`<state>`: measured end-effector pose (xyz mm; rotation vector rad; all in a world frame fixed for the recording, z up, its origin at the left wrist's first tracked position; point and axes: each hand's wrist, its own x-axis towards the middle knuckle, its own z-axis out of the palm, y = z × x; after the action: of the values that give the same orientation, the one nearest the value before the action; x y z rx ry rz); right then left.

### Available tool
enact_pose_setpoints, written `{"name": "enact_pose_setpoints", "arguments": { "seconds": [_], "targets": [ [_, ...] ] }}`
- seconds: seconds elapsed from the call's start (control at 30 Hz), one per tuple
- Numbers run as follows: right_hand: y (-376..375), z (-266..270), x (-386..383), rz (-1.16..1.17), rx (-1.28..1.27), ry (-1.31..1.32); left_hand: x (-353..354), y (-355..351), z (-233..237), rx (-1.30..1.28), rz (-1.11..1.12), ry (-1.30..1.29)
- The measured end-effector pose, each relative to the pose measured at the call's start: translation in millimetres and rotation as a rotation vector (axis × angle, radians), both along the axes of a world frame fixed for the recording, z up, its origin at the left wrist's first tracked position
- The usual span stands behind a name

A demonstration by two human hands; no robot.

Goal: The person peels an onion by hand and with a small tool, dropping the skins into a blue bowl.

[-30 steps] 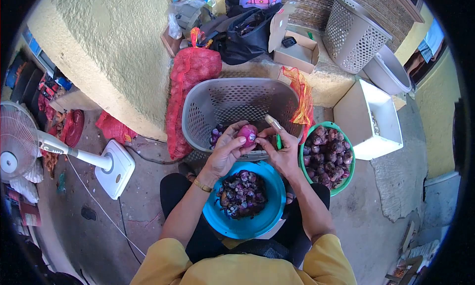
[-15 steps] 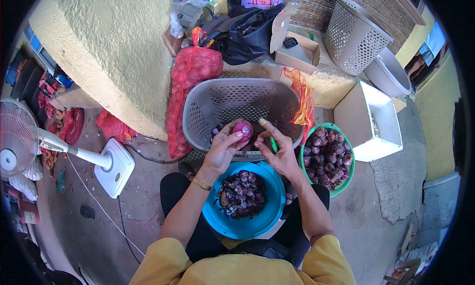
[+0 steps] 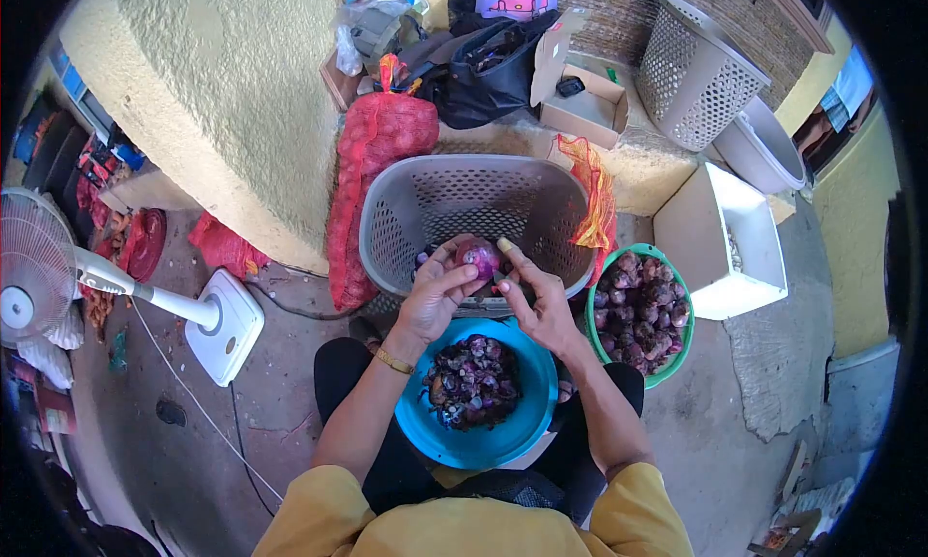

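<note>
A purple-red onion [image 3: 479, 256] sits in my left hand [image 3: 435, 291], its fingers closed round it over the near rim of a grey perforated basket [image 3: 391, 195]. Close against the onion's right side is my right hand [image 3: 541, 306], thumb and fingers bent about a small green-handled knife, mostly hidden now. Below both hands, a blue basin [image 3: 536, 383] between my legs holds onion skins and trimmings [image 3: 474, 383]. To the right stands a green-rimmed basket [image 3: 688, 340] of unpeeled onions [image 3: 638, 311]. A few onions show inside the grey basket near my left hand.
A red mesh sack of onions [image 3: 387, 137] leans left of the grey basket; an orange-red mesh bag [image 3: 592, 195] hangs over its right side. A white box [image 3: 710, 238] stands at right, a pedestal fan [image 3: 116, 277] at left. Behind are a black bag [image 3: 488, 79] and cardboard box [image 3: 590, 108].
My right hand has turned and moved in against the onion, hiding most of the green handle. The onion has shifted slightly to the right in my left hand.
</note>
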<state>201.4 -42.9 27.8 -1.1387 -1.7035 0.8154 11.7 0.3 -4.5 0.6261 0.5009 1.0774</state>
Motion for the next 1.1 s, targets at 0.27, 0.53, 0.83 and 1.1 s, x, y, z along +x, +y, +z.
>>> {"name": "enact_pose_setpoints", "arguments": {
  "seconds": [0.27,0.53,0.83,1.1],
  "targets": [
    [4,-3,4,0.033,0.134,0.015,1,-2,0,0.039,-0.026,0.008],
    [6,-8,3,0.035,0.148,-0.013,1,-1,-3,0.061,-0.038,0.019],
    [8,-9,3,0.016,0.215,-0.027,1,-3,1,0.083,-0.059,-0.001],
    [6,-4,4,0.020,0.177,-0.032,2,-3,1,0.080,-0.051,-0.017]
  ]
}}
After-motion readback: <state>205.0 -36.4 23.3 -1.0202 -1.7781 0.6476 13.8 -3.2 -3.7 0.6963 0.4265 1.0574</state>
